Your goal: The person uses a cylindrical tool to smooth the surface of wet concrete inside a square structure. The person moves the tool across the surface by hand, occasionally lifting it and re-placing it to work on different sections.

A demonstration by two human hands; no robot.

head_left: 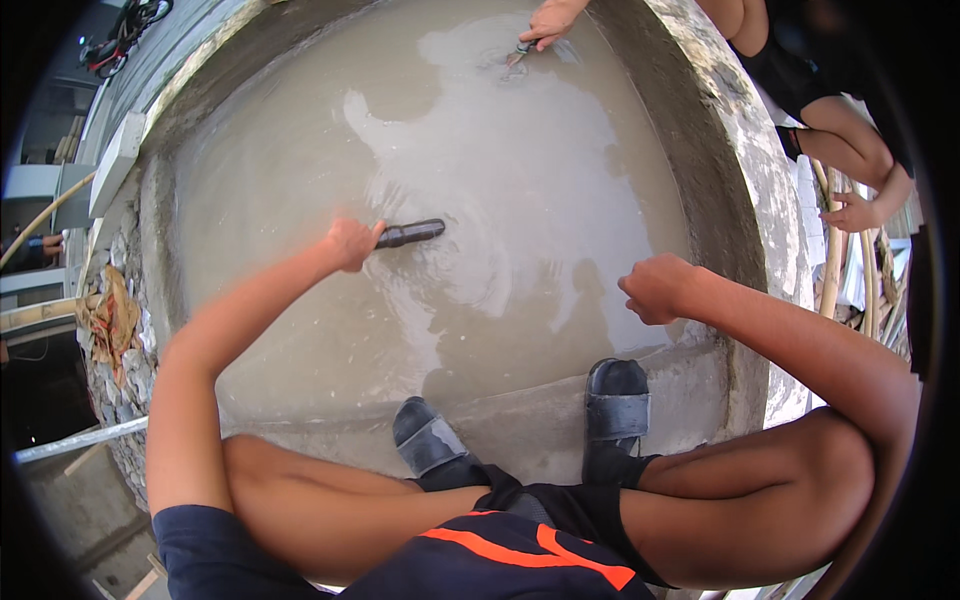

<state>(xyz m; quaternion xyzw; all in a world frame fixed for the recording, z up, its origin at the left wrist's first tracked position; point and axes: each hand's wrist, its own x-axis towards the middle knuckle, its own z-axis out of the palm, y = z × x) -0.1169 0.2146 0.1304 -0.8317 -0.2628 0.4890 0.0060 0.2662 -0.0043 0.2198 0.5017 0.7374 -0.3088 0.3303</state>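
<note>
My left hand (pixel 352 243), a little smeared by motion, is closed round one end of a dark, ridged rod-shaped tool (pixel 412 232). The tool reaches to the right over shallow grey-brown water (pixel 300 160), with ripples spreading around its far end. I cannot tell how deep it dips. Over the right part of the water, my right hand (pixel 655 288) is curled into a loose fist. Its palm is hidden, so I cannot make out whether anything is inside. At the far edge, a co-worker's hand (pixel 550 22) holds a small trowel (pixel 517 54) at the water's surface.
Rough concrete walls (pixel 715 120) border the water. My sandalled feet (pixel 617 405) rest at its near edge. The co-worker squats beyond the right wall, their other hand (pixel 853 212) near bamboo poles (pixel 832 260). Left are rubble (pixel 122 400) and a parked motorbike (pixel 115 45).
</note>
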